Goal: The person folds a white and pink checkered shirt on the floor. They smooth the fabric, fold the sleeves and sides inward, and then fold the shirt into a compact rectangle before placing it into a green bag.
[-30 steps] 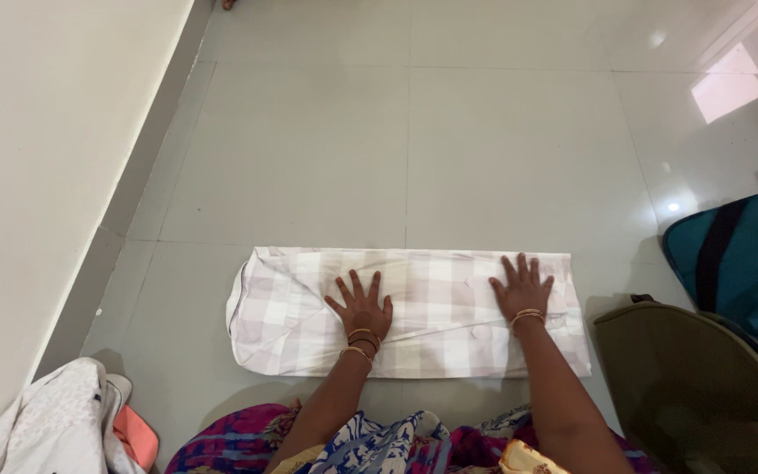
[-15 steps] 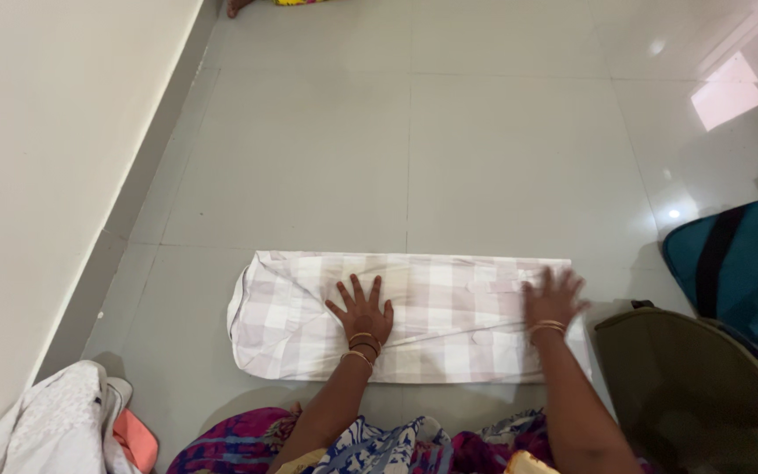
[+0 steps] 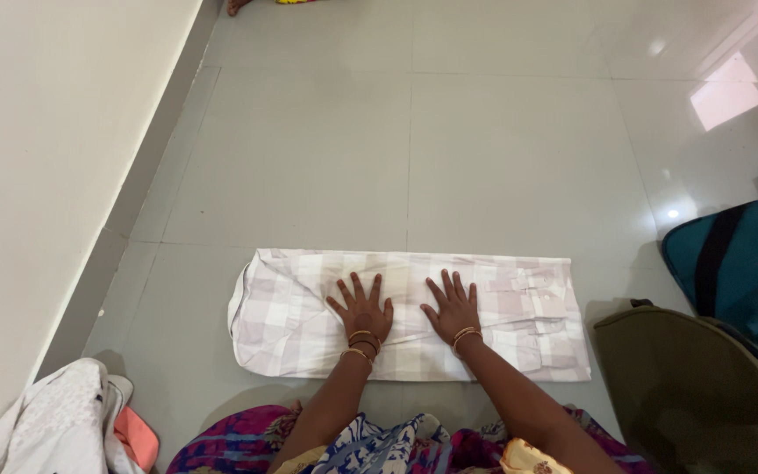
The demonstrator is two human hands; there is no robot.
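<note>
Folded checked cloth (image 3: 502, 320) lies flat on tiled floor (image 3: 502, 149), long side toward person. Left hand (image 3: 362, 309) open, fingers spread, palm pressing cloth's middle, pinning fold. Right hand (image 3: 454, 309) just beside it, also flat, gripping nothing, flattening creases. Olive bag (image 3: 695, 386) near cloth's right end.
</note>
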